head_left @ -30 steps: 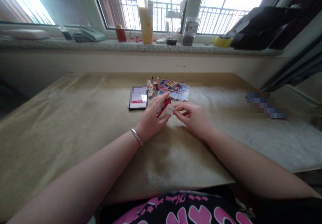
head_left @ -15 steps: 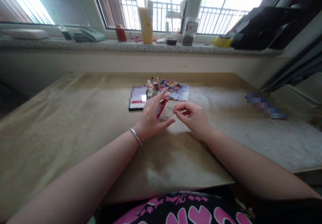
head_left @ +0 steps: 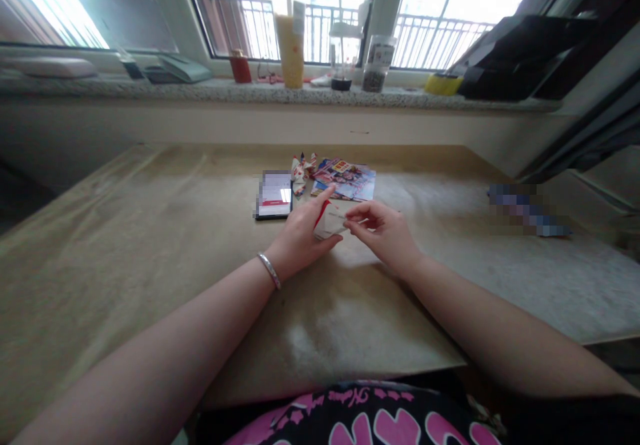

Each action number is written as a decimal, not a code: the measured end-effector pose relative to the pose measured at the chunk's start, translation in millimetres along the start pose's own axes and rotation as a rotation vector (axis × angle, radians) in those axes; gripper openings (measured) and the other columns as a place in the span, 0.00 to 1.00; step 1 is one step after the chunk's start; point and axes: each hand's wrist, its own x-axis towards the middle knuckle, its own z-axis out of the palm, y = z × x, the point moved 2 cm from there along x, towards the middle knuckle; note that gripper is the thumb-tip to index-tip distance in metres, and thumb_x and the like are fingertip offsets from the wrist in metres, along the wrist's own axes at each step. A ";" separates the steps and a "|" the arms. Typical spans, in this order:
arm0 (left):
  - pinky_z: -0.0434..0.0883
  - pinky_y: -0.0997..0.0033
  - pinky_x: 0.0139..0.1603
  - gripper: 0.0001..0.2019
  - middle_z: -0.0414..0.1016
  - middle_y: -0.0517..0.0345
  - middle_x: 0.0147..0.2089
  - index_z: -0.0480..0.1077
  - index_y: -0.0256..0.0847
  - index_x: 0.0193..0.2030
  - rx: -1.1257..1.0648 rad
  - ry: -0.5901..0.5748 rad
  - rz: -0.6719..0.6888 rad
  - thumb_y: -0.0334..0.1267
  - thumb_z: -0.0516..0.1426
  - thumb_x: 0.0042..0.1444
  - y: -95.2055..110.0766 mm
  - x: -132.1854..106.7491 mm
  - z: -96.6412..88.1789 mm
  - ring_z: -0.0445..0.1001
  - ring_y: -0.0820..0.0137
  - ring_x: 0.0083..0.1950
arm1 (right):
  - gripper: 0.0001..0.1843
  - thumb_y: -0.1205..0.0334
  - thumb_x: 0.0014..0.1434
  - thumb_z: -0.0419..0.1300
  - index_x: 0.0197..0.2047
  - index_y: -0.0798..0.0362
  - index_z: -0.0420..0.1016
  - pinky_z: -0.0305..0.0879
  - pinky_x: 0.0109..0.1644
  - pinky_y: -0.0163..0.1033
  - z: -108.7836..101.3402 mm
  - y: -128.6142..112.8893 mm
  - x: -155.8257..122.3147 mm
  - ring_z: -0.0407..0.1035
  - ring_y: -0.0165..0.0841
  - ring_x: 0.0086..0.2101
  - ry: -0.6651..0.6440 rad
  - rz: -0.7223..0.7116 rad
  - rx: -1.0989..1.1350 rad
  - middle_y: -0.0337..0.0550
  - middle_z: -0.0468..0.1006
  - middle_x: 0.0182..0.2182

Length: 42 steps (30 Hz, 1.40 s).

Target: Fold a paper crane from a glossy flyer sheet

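Observation:
A small folded piece of paper, white with a red edge, sits between both hands above the tan table. My left hand grips its left side, thumb under it and forefinger stretched along the top. My right hand pinches its right edge with thumb and fingertips. A silver bangle circles my left wrist. Just beyond the hands lie a phone with a lit screen, a stack of colourful printed sheets and a small folded paper figure.
A stone windowsill runs behind the table with a tall yellow drink cup, a red can, jars and a yellow object. A blurred item lies on the table's right side.
The paper has been turned from mostly red side up to its white face showing. Both hands shifted slightly while keeping hold of it.

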 end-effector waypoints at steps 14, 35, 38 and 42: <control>0.65 0.55 0.55 0.42 0.69 0.49 0.53 0.43 0.43 0.68 0.096 -0.034 0.053 0.36 0.61 0.51 2.8 -1.1 0.7 0.68 0.58 0.53 | 0.02 0.65 0.53 0.61 0.30 0.51 0.75 0.70 0.27 0.33 -0.9 -12.6 -1.3 0.72 0.31 0.34 -0.032 -0.115 -0.085 0.42 0.79 0.33; 0.70 0.64 0.47 0.04 0.77 0.57 0.38 0.73 0.42 0.38 -0.053 0.285 0.103 0.37 0.60 0.55 30.8 5.6 -17.7 0.73 0.70 0.42 | 0.06 0.65 0.56 0.59 0.39 0.47 0.73 0.71 0.38 0.38 -10.1 -20.4 -0.4 0.72 0.32 0.41 -0.031 -0.275 -0.158 0.41 0.78 0.40; 0.70 0.65 0.47 0.02 0.77 0.57 0.37 0.73 0.42 0.36 -0.134 0.294 0.109 0.35 0.60 0.55 30.6 5.6 -19.0 0.73 0.70 0.42 | 0.12 0.65 0.54 0.61 0.43 0.47 0.73 0.72 0.40 0.38 -7.2 -15.5 1.3 0.70 0.33 0.45 -0.082 -0.264 -0.064 0.42 0.77 0.44; 0.71 0.65 0.46 0.02 0.76 0.56 0.37 0.73 0.41 0.36 -0.193 0.303 0.127 0.33 0.61 0.54 31.7 5.7 -20.0 0.74 0.71 0.41 | 0.12 0.64 0.55 0.61 0.44 0.46 0.73 0.72 0.39 0.39 -5.6 -13.2 1.7 0.70 0.33 0.44 -0.064 -0.230 -0.014 0.41 0.77 0.42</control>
